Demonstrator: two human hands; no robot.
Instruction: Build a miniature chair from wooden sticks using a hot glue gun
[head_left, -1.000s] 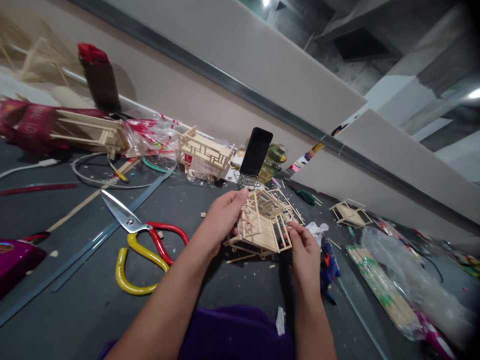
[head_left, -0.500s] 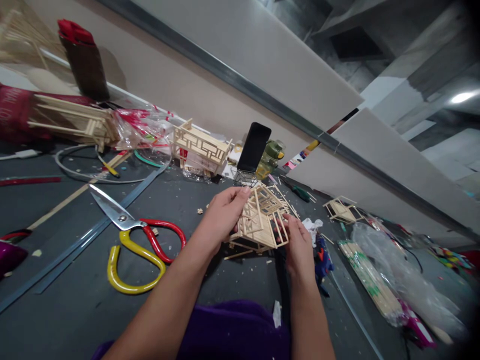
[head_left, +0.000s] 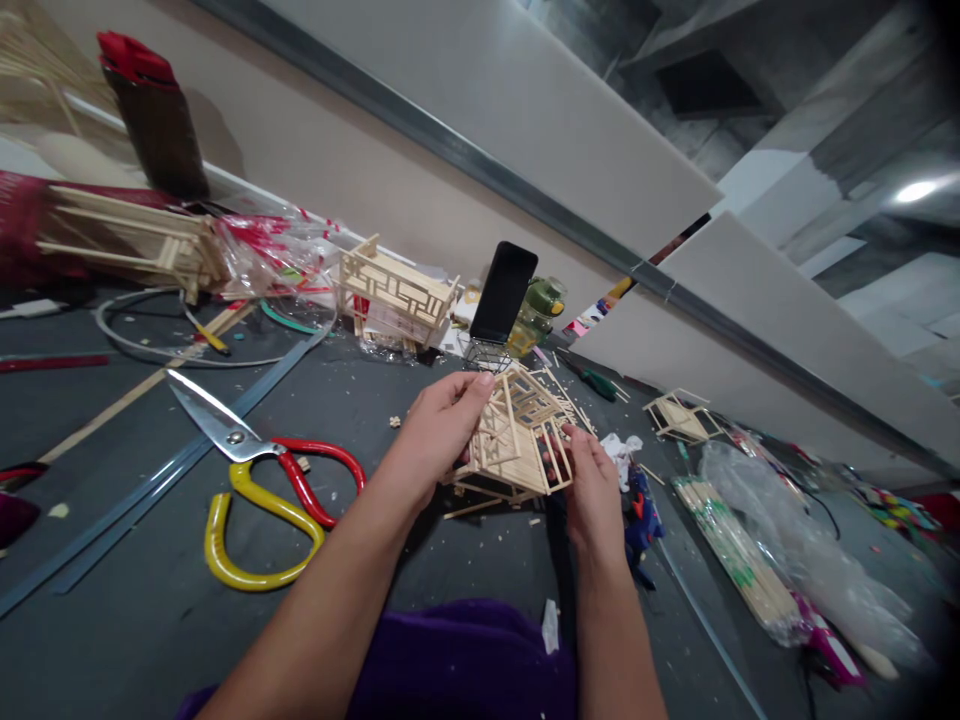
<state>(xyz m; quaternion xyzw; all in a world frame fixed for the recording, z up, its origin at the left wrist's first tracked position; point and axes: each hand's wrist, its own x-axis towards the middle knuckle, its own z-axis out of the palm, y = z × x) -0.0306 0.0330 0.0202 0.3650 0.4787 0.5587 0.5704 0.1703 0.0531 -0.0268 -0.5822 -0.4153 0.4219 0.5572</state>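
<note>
A small house-like model of thin wooden sticks is held just above the dark grey table, tilted toward me. My left hand grips its left side, fingers curled over the top edge. Against its right edge my right hand is closed, fingertips pinching the frame. Loose stick bits lie under the model.
Big scissors with red and yellow handles lie to the left. A black phone leans on a stand behind the model. Another stick frame stands at the back, a small one to the right. A blue glue gun and bagged sticks lie right.
Both hands have tilted the stick model slightly and drawn it a little closer. The view has shifted a bit to the right.
</note>
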